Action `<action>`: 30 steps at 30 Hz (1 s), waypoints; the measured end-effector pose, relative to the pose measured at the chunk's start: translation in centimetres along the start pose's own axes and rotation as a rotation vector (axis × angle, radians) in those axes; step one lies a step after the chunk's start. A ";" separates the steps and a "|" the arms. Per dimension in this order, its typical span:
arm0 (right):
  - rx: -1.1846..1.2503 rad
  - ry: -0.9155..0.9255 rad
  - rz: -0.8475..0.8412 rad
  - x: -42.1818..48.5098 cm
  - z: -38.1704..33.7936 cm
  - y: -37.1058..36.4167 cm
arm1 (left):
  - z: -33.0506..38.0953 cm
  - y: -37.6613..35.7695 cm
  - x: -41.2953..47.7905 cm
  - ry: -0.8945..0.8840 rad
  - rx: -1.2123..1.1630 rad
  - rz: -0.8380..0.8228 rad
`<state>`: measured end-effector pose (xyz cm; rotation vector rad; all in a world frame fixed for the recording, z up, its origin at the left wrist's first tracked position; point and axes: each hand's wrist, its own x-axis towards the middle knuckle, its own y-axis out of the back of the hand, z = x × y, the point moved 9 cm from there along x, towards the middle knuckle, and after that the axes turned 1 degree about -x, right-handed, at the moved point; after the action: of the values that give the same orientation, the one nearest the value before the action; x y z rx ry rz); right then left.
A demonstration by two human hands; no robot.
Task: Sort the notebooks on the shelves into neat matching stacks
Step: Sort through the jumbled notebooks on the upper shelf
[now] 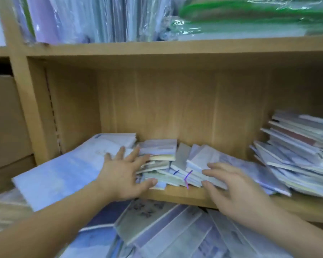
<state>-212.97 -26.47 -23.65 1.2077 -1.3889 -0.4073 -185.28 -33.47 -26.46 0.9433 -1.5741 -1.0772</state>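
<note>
Two bare hands reach into a wooden shelf and flank a messy pile of small notebooks lying near the front middle of its board. The left hand, fingers spread straight and gripping nothing, is at the pile's left side, over the edge of a large pale blue notebook; the right hand, fingers loosely bent and open, touches the pile's right side. A slumping stack of notebooks sits at the right, and loose notebooks lie scattered on the level below, nearer the viewer.

Wooden shelf carries messy notebooks.
</note>
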 end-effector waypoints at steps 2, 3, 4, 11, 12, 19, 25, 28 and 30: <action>0.078 0.068 -0.051 1.3 -4.6 -2.1 | 0.0 0.5 1.0 -0.002 -0.064 -0.057; 0.118 0.091 -0.084 2.2 -6.8 -3.3 | 0.1 1.2 1.0 0.002 -0.121 -0.069; 0.167 0.092 -0.110 3.1 -8.5 -4.5 | -0.4 1.7 0.9 0.011 -0.212 -0.072; 0.269 0.205 -0.433 8.0 -17.8 -13.0 | -10.0 3.2 0.1 0.264 -1.096 -0.013; 0.231 0.234 -0.425 8.5 -18.5 -13.7 | -10.8 3.2 -0.7 0.261 -1.114 -0.010; -0.137 0.314 -0.183 11.8 -20.7 -13.5 | -13.9 4.0 -10.7 -0.183 -0.524 -0.056; 0.098 0.161 -0.504 14.7 -19.9 -15.9 | -15.5 1.1 -12.0 -0.243 -0.115 0.074; 0.151 0.046 -0.361 15.6 -16.9 -14.4 | -15.2 0.8 -8.8 -0.110 -0.233 0.007; 0.042 0.070 -0.397 14.4 -15.4 -14.3 | -14.8 0.0 -6.9 -0.063 -0.262 -0.072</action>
<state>-190.20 -37.88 -24.07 1.5227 -1.0996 -0.6078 -169.32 -29.97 -26.37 0.7992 -1.4151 -1.3386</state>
